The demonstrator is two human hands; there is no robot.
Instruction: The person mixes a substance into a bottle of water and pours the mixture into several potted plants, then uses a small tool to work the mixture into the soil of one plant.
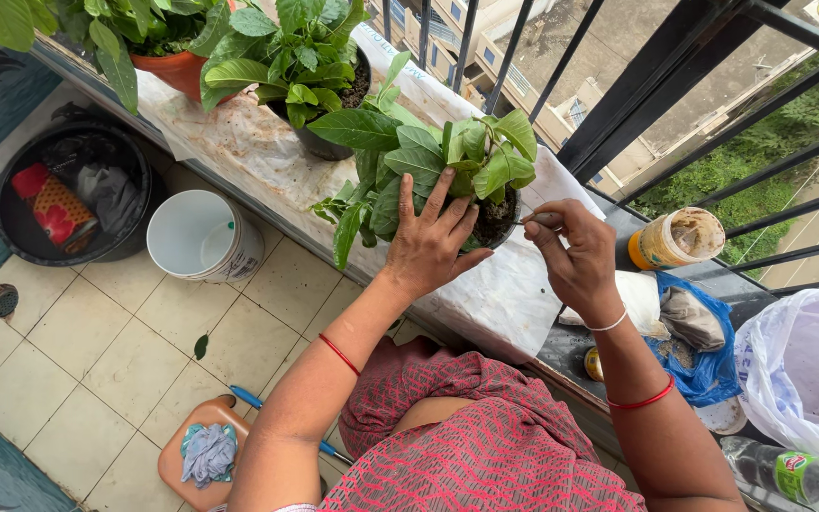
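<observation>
A leafy green plant (447, 156) grows in a dark pot (501, 220) on a ledge covered with white sheeting (495, 294). My left hand (431, 237) lies flat against the pot's near side, fingers spread up among the leaves. My right hand (575, 256) is pinched shut on a thin pale stick-like tool (535, 219) whose tip reaches the soil at the pot's right rim. Red thread bands circle both wrists.
Two more potted plants (296, 66) stand further left along the ledge. An open yellow jar (677, 239), a blue bag (703, 341), a white plastic bag (803, 370) and a bottle (789, 471) lie right. On the tiled floor sit a white bucket (203, 237) and a black tub (68, 194). Black railing bars (637, 95) run behind.
</observation>
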